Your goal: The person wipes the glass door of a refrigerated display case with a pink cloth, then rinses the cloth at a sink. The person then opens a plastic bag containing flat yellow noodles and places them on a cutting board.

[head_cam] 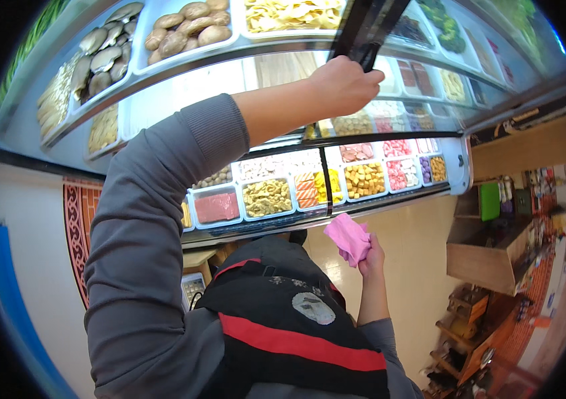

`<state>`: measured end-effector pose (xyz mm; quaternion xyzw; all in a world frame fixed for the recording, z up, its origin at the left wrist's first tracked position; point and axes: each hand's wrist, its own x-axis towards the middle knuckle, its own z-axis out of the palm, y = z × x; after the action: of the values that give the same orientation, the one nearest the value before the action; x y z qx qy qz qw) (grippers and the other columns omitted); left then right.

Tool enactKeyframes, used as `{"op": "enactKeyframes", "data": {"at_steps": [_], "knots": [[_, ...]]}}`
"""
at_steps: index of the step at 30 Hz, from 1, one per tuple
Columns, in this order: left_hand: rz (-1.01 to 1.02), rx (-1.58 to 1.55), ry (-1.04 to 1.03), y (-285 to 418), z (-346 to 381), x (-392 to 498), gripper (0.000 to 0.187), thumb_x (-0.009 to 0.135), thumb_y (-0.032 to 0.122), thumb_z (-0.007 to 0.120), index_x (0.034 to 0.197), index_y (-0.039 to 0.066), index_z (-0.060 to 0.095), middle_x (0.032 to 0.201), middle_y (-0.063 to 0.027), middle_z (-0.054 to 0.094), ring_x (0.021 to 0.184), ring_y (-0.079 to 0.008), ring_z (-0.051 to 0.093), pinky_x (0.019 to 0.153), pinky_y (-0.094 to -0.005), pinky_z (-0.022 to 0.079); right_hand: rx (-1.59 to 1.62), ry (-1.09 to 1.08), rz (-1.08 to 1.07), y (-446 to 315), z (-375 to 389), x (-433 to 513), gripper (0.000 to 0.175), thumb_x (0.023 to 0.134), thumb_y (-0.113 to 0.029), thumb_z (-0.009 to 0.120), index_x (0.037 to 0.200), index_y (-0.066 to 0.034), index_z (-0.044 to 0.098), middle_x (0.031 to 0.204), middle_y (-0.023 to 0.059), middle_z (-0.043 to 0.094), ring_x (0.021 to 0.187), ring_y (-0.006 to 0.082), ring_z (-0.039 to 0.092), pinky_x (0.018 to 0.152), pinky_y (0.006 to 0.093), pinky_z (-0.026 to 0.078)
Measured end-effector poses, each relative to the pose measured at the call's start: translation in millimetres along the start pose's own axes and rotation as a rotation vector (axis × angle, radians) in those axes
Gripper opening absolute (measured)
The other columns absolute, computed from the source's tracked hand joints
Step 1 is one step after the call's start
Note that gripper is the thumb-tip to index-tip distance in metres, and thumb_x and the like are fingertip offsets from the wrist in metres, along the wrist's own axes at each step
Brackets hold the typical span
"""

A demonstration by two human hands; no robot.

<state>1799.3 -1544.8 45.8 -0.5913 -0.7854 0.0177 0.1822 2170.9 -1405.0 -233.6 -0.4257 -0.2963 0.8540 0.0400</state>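
Note:
My left hand (345,85) is raised, its fingers closed around the black handle (370,57) on the frame of a sliding glass door of a lit food display case. Lower down, at the right of my body, my right hand (372,255) holds a crumpled pink cloth (348,238) just outside the case's front edge. Behind the glass, trays hold brown mushrooms (188,32), oyster mushrooms (106,60) and pale yellow sheets (293,15). The lowest row has trays of a dark red block (217,207), orange cubes (364,179) and pink and white pieces (402,173).
The case's metal front rail (263,230) runs just before my body. Wooden cabinets (485,254) and wooden chairs (467,319) stand at the right beyond the tiled floor (412,279). A blue panel (8,279) is at the far left.

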Motion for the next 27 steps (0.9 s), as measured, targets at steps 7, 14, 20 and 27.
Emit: {"op": "enactKeyframes", "data": {"at_steps": [7,14,20,27], "knots": [[-0.071,0.063,-0.019,-18,-10,-78,0.016,0.082,0.010,0.060,0.098,0.009,0.061,0.104,-0.0051,0.054,0.088,-0.0224,0.062,0.071,-0.0373,0.050,0.102,0.088,-0.116,25,-8,-37,0.048,0.105,-0.039,0.037,0.126,0.0022,0.048,0.123,0.0205,0.060,0.106,0.0357,0.063,0.085,0.0500,0.055],[-0.360,0.164,0.170,-71,-41,-282,0.010,0.084,0.011,0.065,0.078,0.008,0.058,0.085,-0.0087,0.053,0.078,-0.0292,0.055,0.068,-0.0404,0.046,0.223,0.058,-0.129,75,-45,-40,0.048,0.104,-0.037,0.038,0.131,0.0015,0.047,0.130,0.0214,0.057,0.115,0.0388,0.058,0.094,0.0531,0.051],[-0.644,0.224,0.269,-108,-77,-408,0.011,0.085,0.007,0.062,0.078,0.005,0.054,0.082,-0.0133,0.052,0.077,-0.0360,0.053,0.068,-0.0457,0.046,0.227,0.013,-0.074,101,-24,-33,0.045,0.103,-0.034,0.042,0.128,0.0029,0.050,0.125,0.0210,0.059,0.112,0.0371,0.060,0.092,0.0516,0.052],[-0.676,0.354,0.247,-175,-69,-578,0.017,0.093,0.009,0.051,0.078,0.001,0.051,0.087,-0.0227,0.053,0.094,-0.0433,0.051,0.086,-0.0507,0.043,0.077,0.086,-0.128,94,17,1,0.028,0.096,-0.020,0.056,0.111,0.0032,0.060,0.103,0.0165,0.065,0.092,0.0311,0.068,0.079,0.0440,0.058]]}}
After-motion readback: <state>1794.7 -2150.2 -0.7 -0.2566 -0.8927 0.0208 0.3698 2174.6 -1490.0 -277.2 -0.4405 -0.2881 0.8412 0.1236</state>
